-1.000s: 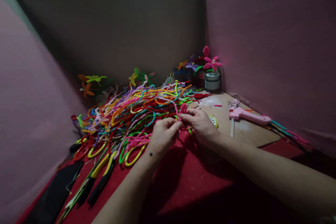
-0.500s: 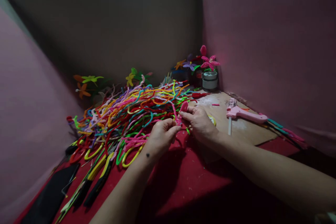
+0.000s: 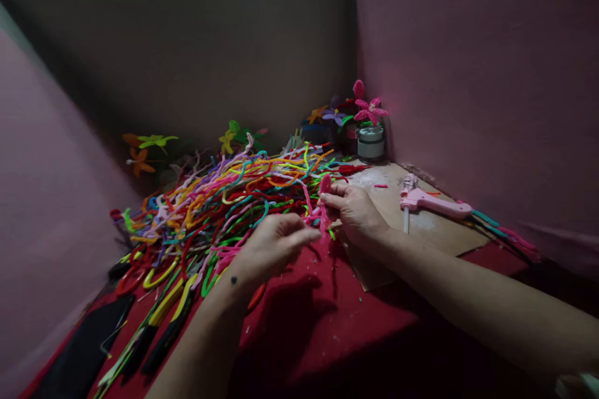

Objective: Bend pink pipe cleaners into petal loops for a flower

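Observation:
My right hand (image 3: 358,212) is closed in a pinch on a pink pipe cleaner (image 3: 325,183) bent into a narrow upright loop, its lower end hanging below the fingers. Left of it, my left hand (image 3: 274,240) is open, thumb stretched toward the pink piece and fingers loosely bent. It appears to hold nothing. Behind both hands spreads a tangled heap of pipe cleaners (image 3: 243,181) in many colours. Several pink strands (image 3: 229,255) lie partly hidden by my left hand.
A pink glue gun (image 3: 435,204) rests on a tan board (image 3: 449,234) at right. Yellow-and-black pliers (image 3: 173,318) and a dark flat object (image 3: 79,343) lie at left. A jar (image 3: 370,144) stands by a pink pipe-cleaner flower (image 3: 371,111) in the corner. The tabletop is red (image 3: 337,318).
My left hand has drawn back to the left from the pink pipe cleaner, its fingers loosening. My right hand still holds the loop, now turned more upright and narrower to view.

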A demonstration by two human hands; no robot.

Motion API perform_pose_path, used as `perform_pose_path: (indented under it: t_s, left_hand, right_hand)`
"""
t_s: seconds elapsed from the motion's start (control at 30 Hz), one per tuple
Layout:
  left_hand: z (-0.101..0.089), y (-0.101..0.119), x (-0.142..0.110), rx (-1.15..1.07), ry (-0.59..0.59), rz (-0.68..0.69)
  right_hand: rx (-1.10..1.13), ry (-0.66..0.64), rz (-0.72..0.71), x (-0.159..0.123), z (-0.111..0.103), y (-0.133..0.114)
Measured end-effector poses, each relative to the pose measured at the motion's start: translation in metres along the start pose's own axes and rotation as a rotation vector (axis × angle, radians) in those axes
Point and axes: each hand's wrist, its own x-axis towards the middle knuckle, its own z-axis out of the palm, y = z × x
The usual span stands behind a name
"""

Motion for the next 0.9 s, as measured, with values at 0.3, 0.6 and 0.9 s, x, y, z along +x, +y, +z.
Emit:
perform_pose_path:
  t_s: [0.3,0.6,0.9]
  left_hand:
    - [0.003,-0.013,0.012,-0.413,0.149,0.002]
    - [0.011,-0.011,0.013,-0.498,0.317,0.025]
    - [0.013,-0.01,0.013,-0.42,0.368,0.067]
  right_hand:
    - [0.031,-0.269,0.187,-0.008,0.004,0.008]
    - [-0.021,-0.318,0.209,-0.011,0.002,0.01]
    - [-0.354,-0.258,0.127,-0.015,0.006,0.005]
